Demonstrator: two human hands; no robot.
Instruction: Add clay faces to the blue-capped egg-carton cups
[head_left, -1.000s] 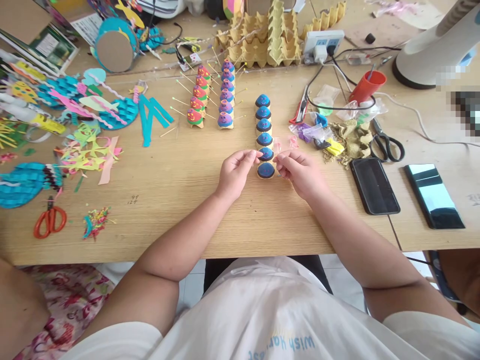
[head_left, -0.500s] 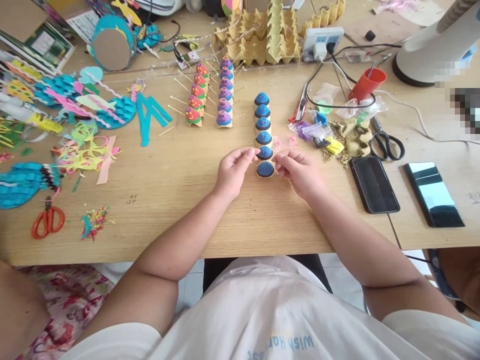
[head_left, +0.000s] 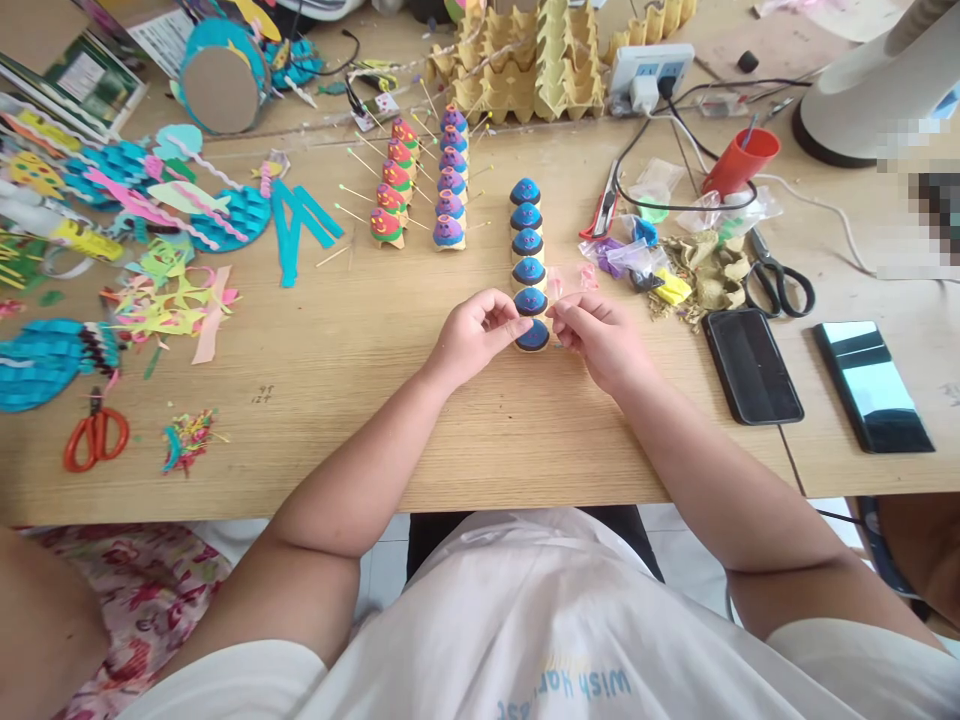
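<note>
A row of blue clay-covered egg-carton domes (head_left: 528, 243) with dark rims and small faces runs away from me down the middle of the table. My left hand (head_left: 484, 335) is at its near left side, fingers bent and thumb apart from them, the thumb tip over the edge of the nearest dome. Close to the row's right side, my right hand (head_left: 596, 335) has thumb and forefinger pinched together; whatever is between them is too small to make out. Beyond my right fingers lies a small clear bag with pink bits (head_left: 574, 278).
A red-and-green caterpillar (head_left: 394, 180) and a purple caterpillar (head_left: 451, 180) with pins stand behind left. Right are a box cutter (head_left: 602, 205), clay bags (head_left: 622, 255), black scissors (head_left: 780, 280) and two phones (head_left: 754, 367). Paper scraps (head_left: 169, 310) and orange scissors (head_left: 96, 437) lie left.
My left thumb has moved down from the second-nearest dome to the nearest one and parted from the forefinger. My right hand stays pinched in nearly the same place.
</note>
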